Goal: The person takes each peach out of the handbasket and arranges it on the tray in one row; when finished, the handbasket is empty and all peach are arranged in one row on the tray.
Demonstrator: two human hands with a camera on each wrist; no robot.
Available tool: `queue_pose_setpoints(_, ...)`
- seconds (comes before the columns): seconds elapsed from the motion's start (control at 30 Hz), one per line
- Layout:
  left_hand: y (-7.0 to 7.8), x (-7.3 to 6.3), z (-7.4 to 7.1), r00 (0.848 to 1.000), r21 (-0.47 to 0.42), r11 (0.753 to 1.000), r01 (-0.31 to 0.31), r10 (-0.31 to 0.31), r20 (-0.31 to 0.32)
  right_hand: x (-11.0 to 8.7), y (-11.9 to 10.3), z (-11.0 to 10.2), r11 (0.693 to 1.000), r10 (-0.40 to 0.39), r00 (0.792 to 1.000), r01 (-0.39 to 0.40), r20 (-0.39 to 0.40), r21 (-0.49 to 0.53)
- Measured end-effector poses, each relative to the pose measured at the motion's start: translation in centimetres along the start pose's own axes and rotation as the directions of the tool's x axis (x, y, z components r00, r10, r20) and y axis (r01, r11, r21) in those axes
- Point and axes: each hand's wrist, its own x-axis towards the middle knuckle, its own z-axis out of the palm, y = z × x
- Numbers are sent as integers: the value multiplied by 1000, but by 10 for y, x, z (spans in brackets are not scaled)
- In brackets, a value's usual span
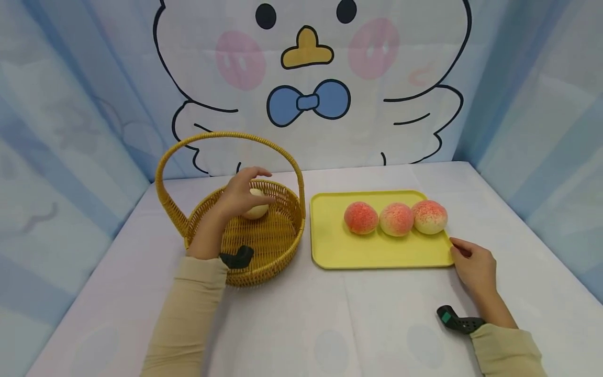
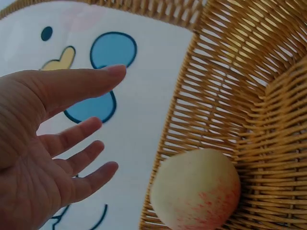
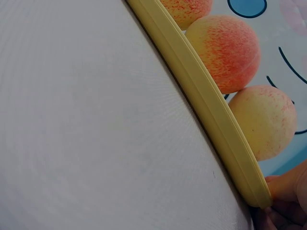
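Note:
A wicker basket (image 1: 282,256) with a tall arched handle holds one pale peach (image 1: 256,212) against its far wall. Over that peach is my left hand (image 1: 235,196), thumb and fingers spread apart. In the left wrist view a gap separates the hand (image 2: 53,129) from the peach (image 2: 196,189), which has red speckles low on one side. My right hand (image 1: 476,267) pinches the right edge of a yellow tray (image 1: 334,248). On the tray sit three pink-red peaches in a row: a left one (image 1: 360,218), a middle one (image 1: 397,219) and a right one (image 1: 430,217).
Basket and tray stand side by side on a white cloth-covered table (image 1: 292,324). A curtain with a cartoon bird (image 1: 308,146) hangs behind, and blue-white curtains (image 1: 61,157) close in both sides. The basket's handle (image 1: 231,135) arches above the left hand.

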Motion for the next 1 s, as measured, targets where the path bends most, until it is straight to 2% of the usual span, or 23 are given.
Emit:
queue_pose_setpoints(0.17, -14, -1, 4, 998, -43, 998, 54, -56, -43, -1, -1, 1, 1000, -6, 1000, 6, 2, 0)
queue_pose_setpoints(0.4, -26, 2, 8, 987, -93, 989, 114, -124, -102, 0, 0, 1, 1000, 25, 1000, -25, 4, 0)
queue_pose_setpoints(0.63, -38, 2, 11, 966, -135, 963, 234, -246, -84, 1, 1, 2, 999, 31, 999, -31, 9, -7)
queue_pose_setpoints(0.8, -46, 3, 15, 941, -153, 937, 312, -327, -84, 1, 1, 2, 1000, 29, 1000, -29, 7, -10)
queue_pose_setpoints(0.93, -50, 5, 18, 929, -170, 922, 348, -363, -67, 2, 1, 1, 1000, 23, 1000, -23, 6, -8)
queue_pose_setpoints(1.0, -53, 5, 19, 929, -165, 921, 352, -365, -58, 1, 0, 2, 1000, 23, 1000, -23, 8, -9)
